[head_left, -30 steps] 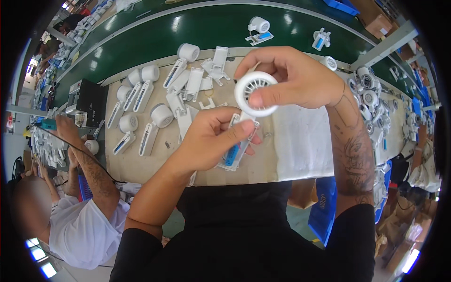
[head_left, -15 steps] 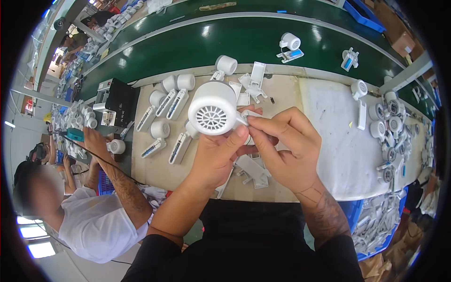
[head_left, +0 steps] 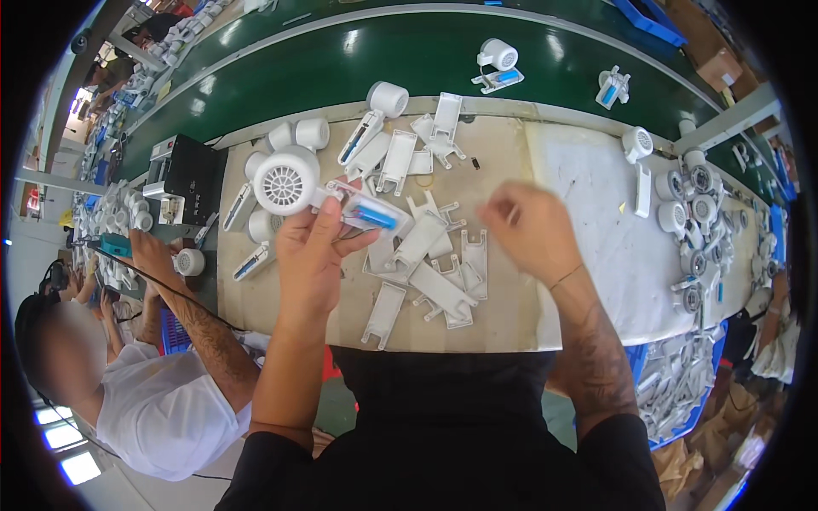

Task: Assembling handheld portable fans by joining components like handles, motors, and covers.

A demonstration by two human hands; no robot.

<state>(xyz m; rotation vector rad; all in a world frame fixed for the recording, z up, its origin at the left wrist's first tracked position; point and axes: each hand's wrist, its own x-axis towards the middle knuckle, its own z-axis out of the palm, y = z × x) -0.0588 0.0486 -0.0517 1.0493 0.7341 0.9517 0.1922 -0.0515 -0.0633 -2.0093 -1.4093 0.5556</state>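
My left hand point(head_left: 311, 255) is closed around the neck of a white handheld fan point(head_left: 287, 180). Its round grille faces me, and the handle lies uncovered, showing a blue battery point(head_left: 373, 217) inside. Apart from the fan, my right hand point(head_left: 532, 226) hovers above the right part of the board, its curled fingers smeared by motion; whether they hold anything cannot be made out. Between and below the hands lies a loose pile of white plastic handle covers point(head_left: 443, 294). More covers point(head_left: 397, 162) lie beyond, beside a fan with an uncovered handle point(head_left: 362, 136).
A green conveyor belt point(head_left: 409, 51) runs across the back, carrying two uncovered fans. Several fans point(head_left: 703, 209) crowd the right end of the bench. A blue bin point(head_left: 673, 383) of white parts stands lower right. At left, a co-worker point(head_left: 170, 392) works near a black box-shaped device point(head_left: 183, 179).
My right hand has let go of the fan and moved off to the right. My left hand has carried the fan leftward and turned it, so its battery shows.
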